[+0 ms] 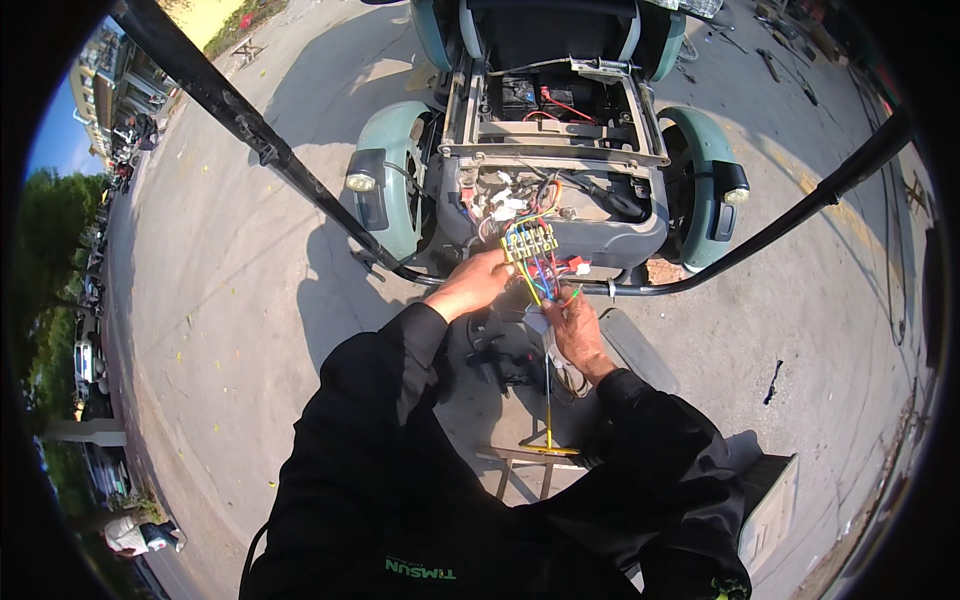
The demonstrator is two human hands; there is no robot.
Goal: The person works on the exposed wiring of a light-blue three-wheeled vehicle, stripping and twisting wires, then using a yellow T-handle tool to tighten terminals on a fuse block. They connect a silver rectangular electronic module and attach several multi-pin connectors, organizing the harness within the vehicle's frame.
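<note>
Yellow and black, a terminal block (530, 242) sits just in front of the grey body (610, 240) of a small vehicle, in the middle of the view. The left hand (478, 284) is closed on the block's left edge. Below the block hang coloured wires (542, 278), yellow, blue and red among them, and the right hand (580, 335) has its fingers closed around their lower part. A small green tip (576, 293) shows beside the right hand's fingers; whether they grip it cannot be told. Red connectors (577, 265) lie just beyond that hand.

Behind the block, white connectors (508, 205) and more wiring crowd the vehicle's open front. Farther back, a dark battery (518, 95) sits within a metal frame (555, 150), near red cables (565, 105). Pale green fenders stand on both sides, 1 left (385, 190) and 1 right (708, 165), with 2 lamps beside them. Below the right hand, a thin rod or strand runs down to a yellow crosspiece (550, 450); its exact kind is unclear.
</note>
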